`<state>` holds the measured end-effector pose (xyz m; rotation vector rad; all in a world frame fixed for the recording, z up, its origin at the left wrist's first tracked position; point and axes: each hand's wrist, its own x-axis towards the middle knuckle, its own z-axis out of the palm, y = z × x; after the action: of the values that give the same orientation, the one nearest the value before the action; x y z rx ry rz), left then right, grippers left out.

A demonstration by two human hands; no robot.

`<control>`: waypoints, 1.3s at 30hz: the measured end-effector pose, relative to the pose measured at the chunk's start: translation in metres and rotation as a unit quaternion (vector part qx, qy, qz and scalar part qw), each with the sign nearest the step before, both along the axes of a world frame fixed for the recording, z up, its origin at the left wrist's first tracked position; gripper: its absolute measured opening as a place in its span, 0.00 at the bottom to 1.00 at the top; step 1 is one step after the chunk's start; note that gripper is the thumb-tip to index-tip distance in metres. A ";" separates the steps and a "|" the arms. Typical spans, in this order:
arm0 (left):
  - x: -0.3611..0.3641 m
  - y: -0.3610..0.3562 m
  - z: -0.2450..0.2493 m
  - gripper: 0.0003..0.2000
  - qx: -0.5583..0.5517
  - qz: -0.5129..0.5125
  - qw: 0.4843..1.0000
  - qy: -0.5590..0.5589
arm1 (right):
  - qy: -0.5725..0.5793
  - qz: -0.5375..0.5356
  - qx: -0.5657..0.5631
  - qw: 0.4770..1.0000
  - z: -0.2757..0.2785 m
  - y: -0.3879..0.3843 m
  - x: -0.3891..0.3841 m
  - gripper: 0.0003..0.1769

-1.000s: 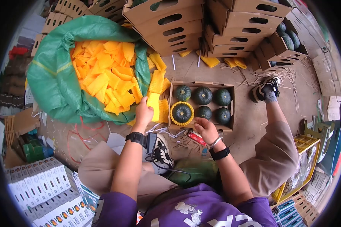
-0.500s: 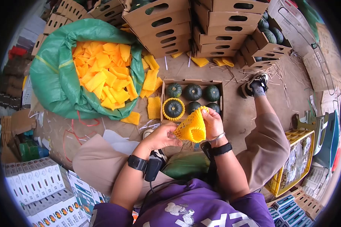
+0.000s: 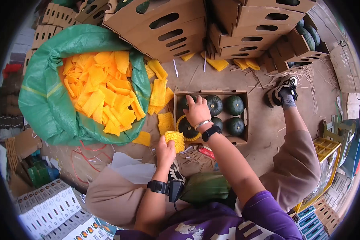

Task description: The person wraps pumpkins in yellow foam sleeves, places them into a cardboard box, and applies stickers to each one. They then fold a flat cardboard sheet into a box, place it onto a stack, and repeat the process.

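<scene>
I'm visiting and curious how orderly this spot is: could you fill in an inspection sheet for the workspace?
Surface: brownish floor, bearing an open cardboard box.
Job's things: six dark-green squashes in the box; the near-left squash sits in a yellow foam net.
Clutter: loose foam nets, brown strips and a red packet on the floor.
Hands: left hand holds a foam sleeve; right hand is over the far-left squash, contact unclear.
Cables: short dark cable below the left wrist's device.
Surroundings: green sack of yellow nets; stacked cardboard boxes.
</scene>
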<state>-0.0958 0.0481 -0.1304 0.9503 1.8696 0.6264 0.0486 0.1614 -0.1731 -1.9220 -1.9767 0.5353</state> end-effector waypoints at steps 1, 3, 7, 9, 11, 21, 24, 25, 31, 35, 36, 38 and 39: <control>0.002 0.003 0.001 0.13 -0.007 -0.007 1.000 0.002 | -0.036 0.015 -0.034 0.999 -0.015 0.006 -0.012 0.37; 0.006 0.003 0.006 0.16 -0.057 -0.127 0.968 0.211 | -0.038 -0.001 -0.132 0.991 -0.027 0.014 -0.029 0.44; -0.019 0.014 -0.002 0.26 0.054 0.112 0.981 -0.150 | 0.210 -0.090 -0.047 0.972 -0.012 -0.004 -0.008 0.41; -0.021 0.027 0.022 0.25 0.074 0.108 0.940 -0.316 | 0.502 -0.095 -0.207 0.834 0.029 -0.023 0.016 0.30; -0.010 0.023 0.041 0.28 0.050 0.066 0.883 -0.462 | 0.581 -0.051 -0.241 0.775 0.050 -0.052 0.022 0.22; 0.031 -0.037 0.103 0.29 -0.007 -0.030 0.772 -0.634 | 0.856 -0.004 -0.362 0.368 0.065 -0.137 0.043 0.20; 0.024 -0.041 0.103 0.31 -0.059 -0.033 0.777 -0.625 | 0.823 -0.044 -0.275 0.495 0.064 -0.141 0.048 0.16; 0.023 -0.038 0.099 0.29 -0.054 -0.005 0.797 -0.601 | 0.634 -0.077 -0.223 0.737 0.070 -0.134 0.055 0.15; 0.036 -0.036 0.095 0.29 0.086 -0.018 0.921 -0.380 | 0.566 -0.075 -0.101 0.814 0.086 -0.149 0.055 0.20; 0.042 -0.038 0.077 0.30 0.047 -0.086 0.925 -0.367 | 0.869 -0.107 -0.313 0.368 0.079 -0.150 0.049 0.29; 0.043 -0.038 0.063 0.32 0.097 -0.156 0.949 -0.256 | 0.870 -0.109 -0.312 0.366 0.075 -0.146 0.050 0.29; 0.049 -0.033 0.080 0.43 0.213 -0.279 0.919 0.181 | 0.874 -0.130 -0.335 0.328 0.063 -0.138 0.052 0.29; 0.052 -0.027 0.084 0.45 0.200 -0.344 0.904 0.155 | 0.854 -0.166 -0.344 0.354 0.047 -0.135 0.050 0.31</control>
<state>-0.0442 0.0214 -0.0465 1.9600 1.5186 0.4347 0.0982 0.0259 -0.1264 -0.6184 0.1786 2.1108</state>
